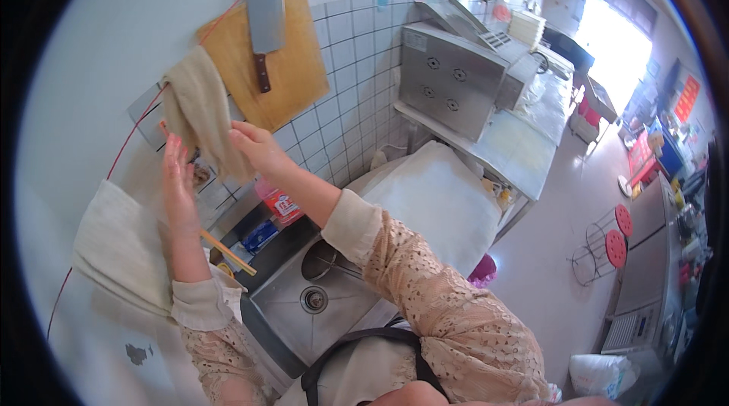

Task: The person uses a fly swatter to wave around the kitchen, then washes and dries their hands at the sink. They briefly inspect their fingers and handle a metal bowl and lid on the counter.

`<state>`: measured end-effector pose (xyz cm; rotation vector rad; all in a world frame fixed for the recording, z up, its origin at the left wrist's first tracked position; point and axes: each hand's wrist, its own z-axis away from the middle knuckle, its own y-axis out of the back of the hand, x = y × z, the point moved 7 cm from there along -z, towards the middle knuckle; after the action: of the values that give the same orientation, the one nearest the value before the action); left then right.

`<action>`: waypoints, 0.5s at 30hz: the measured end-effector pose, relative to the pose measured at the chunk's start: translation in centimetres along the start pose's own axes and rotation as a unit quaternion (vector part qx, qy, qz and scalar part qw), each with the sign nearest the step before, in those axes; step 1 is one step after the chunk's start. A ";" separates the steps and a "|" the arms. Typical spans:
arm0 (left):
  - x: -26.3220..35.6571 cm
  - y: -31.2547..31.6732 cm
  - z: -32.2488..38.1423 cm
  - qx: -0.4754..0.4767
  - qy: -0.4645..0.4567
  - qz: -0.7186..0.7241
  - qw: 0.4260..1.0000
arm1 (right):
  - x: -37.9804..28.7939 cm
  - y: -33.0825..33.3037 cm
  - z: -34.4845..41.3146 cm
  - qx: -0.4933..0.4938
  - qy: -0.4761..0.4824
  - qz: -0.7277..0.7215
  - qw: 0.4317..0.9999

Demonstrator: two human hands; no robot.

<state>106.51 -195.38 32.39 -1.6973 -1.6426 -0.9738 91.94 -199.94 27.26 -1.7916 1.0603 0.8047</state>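
A beige cloth (199,104) hangs over a red string fixed along the wall. My right hand (259,147) touches its right edge, the fingertips against the fabric; whether they pinch it I cannot tell. On the cloth's lower left side my left hand (181,184) is raised with its fingers extended, holding nothing. A second, paler towel (122,246) hangs on the string to the left of my left forearm. Behind the beige cloth, a wooden cutting board (302,59) is against the tiled wall, with a cleaver (266,19) in front of it.
Below my arms is a stainless steel sink (285,320) with a metal pan or ladle (317,260) in it. A pink-labelled bottle (280,204) and a blue package (260,236) stand at its back edge. To the right are a white-covered surface (433,201) and a steel table (515,147).
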 end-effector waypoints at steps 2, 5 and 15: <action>0.2 -0.3 1.3 0.005 -0.015 0.035 0.999 | 0.5 1.1 0.1 0.031 0.014 0.052 0.998; -0.8 -1.5 3.4 -0.043 0.057 0.310 0.948 | 0.7 1.8 0.1 0.031 0.028 0.012 0.999; 0.1 -2.1 5.3 -0.065 0.104 0.472 0.873 | -0.7 1.6 2.0 0.014 -0.065 -0.113 0.991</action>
<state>104.96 -190.79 29.30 -2.0452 -0.4530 -0.7130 90.07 -198.26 26.42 -1.7727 0.7652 0.7521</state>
